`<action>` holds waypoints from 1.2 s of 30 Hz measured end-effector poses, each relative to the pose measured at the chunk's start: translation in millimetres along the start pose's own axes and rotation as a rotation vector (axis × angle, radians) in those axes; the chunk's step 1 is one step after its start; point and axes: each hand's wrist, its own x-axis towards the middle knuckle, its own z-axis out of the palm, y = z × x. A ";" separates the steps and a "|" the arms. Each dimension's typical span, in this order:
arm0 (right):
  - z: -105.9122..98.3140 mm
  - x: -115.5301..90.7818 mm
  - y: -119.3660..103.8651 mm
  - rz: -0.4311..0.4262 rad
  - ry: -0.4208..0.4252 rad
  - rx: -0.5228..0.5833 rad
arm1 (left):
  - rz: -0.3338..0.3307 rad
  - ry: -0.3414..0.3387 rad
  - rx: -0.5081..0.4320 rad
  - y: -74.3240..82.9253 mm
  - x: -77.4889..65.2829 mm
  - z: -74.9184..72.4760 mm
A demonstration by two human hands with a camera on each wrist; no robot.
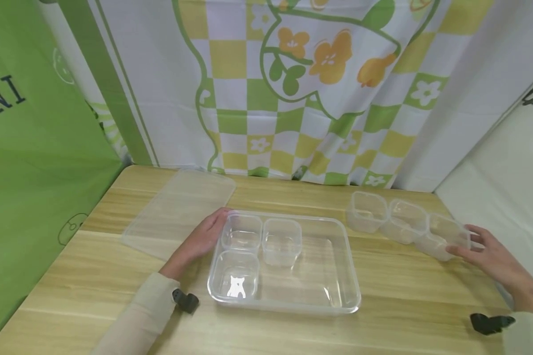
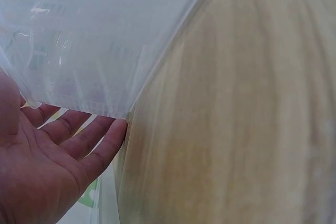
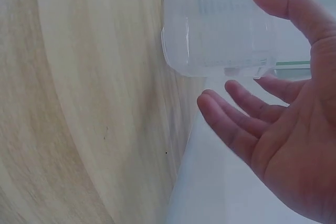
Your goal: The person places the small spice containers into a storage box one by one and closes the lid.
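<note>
A large clear plastic food container (image 1: 311, 296) stands on the table with three small clear boxes inside: one at the far left corner (image 1: 242, 241), one beside it (image 1: 282, 254) and one at the near left (image 1: 231, 276). My left hand (image 1: 206, 234) touches its far left corner; in the left wrist view the extended fingers (image 2: 100, 145) rest against its wall. Right of the container, three more small boxes stand in a touching row. My right hand (image 1: 495, 261) holds the rightmost small box (image 1: 444, 234) between thumb and forefinger, the other fingers spread below it in the right wrist view.
A flat translucent lid (image 1: 177, 207) lies at the back left of the wooden table (image 1: 395, 315). The other row boxes are the middle one (image 1: 404, 224) and the left one (image 1: 366, 217). A patterned curtain (image 1: 266, 123) hangs behind; green cloth (image 1: 35, 172) hangs at left.
</note>
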 end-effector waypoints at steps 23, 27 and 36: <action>6.8 -9.1 6.2 0.039 0.106 0.065 | 0.027 -0.004 -0.018 0.3 1.9 1.1; 6.0 -12.6 5.9 0.029 0.125 0.077 | 0.039 -0.007 -0.025 0.2 1.5 1.0; -1.1 -23.9 3.9 0.033 0.123 0.068 | 0.039 0.001 -0.018 0.7 1.4 0.5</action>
